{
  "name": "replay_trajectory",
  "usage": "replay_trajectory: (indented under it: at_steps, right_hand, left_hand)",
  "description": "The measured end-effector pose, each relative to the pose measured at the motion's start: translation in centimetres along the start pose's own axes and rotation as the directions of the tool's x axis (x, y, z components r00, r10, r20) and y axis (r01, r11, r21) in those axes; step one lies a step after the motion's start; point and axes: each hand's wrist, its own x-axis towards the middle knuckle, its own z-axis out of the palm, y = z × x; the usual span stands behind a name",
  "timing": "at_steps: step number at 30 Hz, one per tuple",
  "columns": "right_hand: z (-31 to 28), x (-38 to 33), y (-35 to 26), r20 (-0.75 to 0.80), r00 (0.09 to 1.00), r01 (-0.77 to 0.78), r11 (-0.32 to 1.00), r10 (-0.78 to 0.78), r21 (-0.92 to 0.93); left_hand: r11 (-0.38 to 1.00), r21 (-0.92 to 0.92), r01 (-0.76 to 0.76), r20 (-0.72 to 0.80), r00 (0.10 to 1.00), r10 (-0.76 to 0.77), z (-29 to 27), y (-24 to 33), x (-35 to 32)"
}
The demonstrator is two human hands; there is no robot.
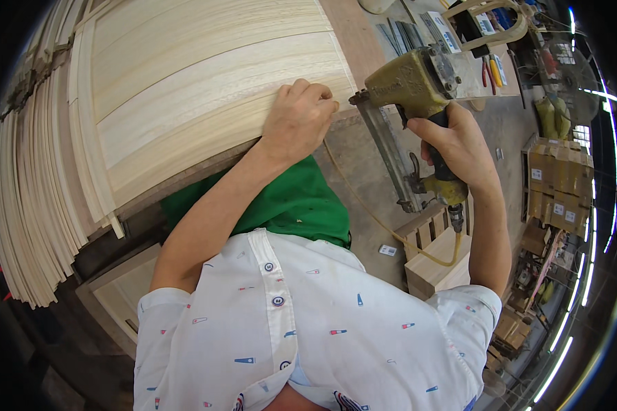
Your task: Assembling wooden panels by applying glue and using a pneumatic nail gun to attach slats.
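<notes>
Nearest, right hand [459,147] clamped on heavy, rigid nail gun [411,85] by its grip at bench [353,41] edge; left hand [298,120] fingers curled, pressing pale wood panel [206,89], stiff yet light.

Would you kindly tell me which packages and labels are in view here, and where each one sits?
Cardboard boxes: stacked at far right, brown, each with a small white label.
Small label: on the floor beside the wooden crate, white rectangle.
Flat packets: on the bench beyond the nail gun, pale.
</notes>
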Motion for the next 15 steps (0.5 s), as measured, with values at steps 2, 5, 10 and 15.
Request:
replay_trajectory:
  at_steps: [2, 5, 10, 15]
  right_hand:
    - [0.2, 0.1, -0.1, -0.008, 1.000, -0.024, 0.999, 0.024, -0.038]
    - [0.4, 0.2, -0.3, -0.009, 0.999, -0.043, 0.996, 0.042, -0.073]
    - [0.8, -0.3, -1.3, -0.012, 1.000, 0.001, 0.992, -0.003, -0.129]
    - [0.3, -0.9, -1.8, -0.009, 1.000, 0.010, 0.993, -0.011, -0.121]
  left_hand:
    - [1.000, -0.004, 0.003, 0.004, 1.000, -0.003, 0.0, 0.0, -0.1]
    - [1.000, -0.001, 0.002, 0.006, 1.000, -0.002, 0.1, 0.1, 0.1]
    - [0.999, -0.030, -0.022, -0.038, 0.999, 0.021, 0.5, -0.2, 0.1]
    - [1.000, 0.014, 0.008, -0.058, 0.998, -0.007, 0.3, -1.0, -0.8]
